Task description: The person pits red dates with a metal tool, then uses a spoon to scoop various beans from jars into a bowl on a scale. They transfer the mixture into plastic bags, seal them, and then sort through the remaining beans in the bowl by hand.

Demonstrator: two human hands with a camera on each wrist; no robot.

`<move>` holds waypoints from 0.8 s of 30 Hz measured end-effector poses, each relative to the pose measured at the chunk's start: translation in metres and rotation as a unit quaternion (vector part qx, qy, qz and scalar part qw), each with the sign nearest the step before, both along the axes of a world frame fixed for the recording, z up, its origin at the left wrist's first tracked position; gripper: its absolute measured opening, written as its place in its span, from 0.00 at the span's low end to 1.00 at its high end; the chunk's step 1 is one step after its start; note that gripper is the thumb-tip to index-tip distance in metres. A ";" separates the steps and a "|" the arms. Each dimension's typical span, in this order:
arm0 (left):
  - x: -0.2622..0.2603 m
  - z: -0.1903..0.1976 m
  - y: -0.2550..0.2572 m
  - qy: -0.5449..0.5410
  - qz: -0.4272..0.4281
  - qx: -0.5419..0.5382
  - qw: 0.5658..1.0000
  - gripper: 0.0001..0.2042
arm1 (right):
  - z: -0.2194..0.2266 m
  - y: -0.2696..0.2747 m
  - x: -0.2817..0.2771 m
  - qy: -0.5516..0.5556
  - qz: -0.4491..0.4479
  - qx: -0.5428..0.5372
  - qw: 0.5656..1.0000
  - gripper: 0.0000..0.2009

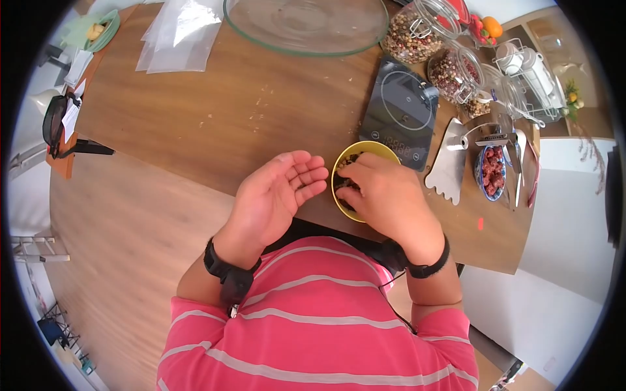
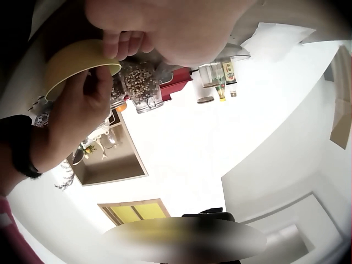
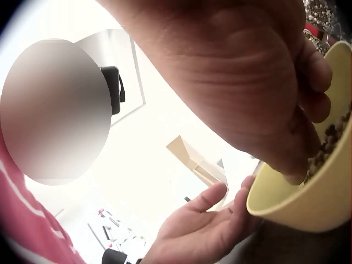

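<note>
A yellow bowl [image 1: 372, 143] stands near the table's front edge, with small tan and dark grains [image 3: 328, 144] inside. My right hand [image 1: 393, 195] reaches over the rim, fingers and thumb bent down into the bowl. A gap shows between thumb and index finger in the head view; I cannot tell whether the fingertips pinch any grains. To the bowl's left my left hand [image 1: 274, 192] is held palm up, tilted toward it, fingers together and slightly bent. That palm holds nothing. Its fingertips come close to the rim in the right wrist view.
A black digital scale [image 1: 401, 111] lies just behind the bowl. Glass jars [image 1: 417, 36] of mixed beans stand beyond it. Rightward are a metal scraper [image 1: 448, 163] and a patterned bowl [image 1: 483, 182] of reddish pieces. A large glass dish [image 1: 306, 49] and clear bags [image 1: 179, 39] lie at the back.
</note>
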State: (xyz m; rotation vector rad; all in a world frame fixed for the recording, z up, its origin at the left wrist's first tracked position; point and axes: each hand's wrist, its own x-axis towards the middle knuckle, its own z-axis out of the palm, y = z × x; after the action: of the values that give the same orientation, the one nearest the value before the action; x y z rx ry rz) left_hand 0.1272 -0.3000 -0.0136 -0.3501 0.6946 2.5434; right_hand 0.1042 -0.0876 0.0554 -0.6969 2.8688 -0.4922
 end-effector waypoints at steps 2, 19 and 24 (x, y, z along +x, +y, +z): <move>0.001 -0.003 0.003 -0.001 -0.011 0.005 1.000 0.16 | -0.005 -0.003 0.000 0.035 0.016 0.000 0.999 0.08; 0.000 -0.015 0.004 0.045 -0.067 0.015 0.997 0.13 | -0.015 -0.011 -0.008 0.010 -0.065 0.019 0.998 0.06; 0.001 -0.009 0.006 0.020 -0.057 -0.001 0.998 0.14 | -0.013 0.004 -0.003 -0.008 -0.114 -0.030 0.993 0.05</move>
State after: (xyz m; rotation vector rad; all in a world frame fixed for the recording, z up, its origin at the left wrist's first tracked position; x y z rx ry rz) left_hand 0.1287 -0.2937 -0.0228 -0.2528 0.7107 2.4473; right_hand 0.1016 -0.0839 0.0424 -0.3731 2.9446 -0.6126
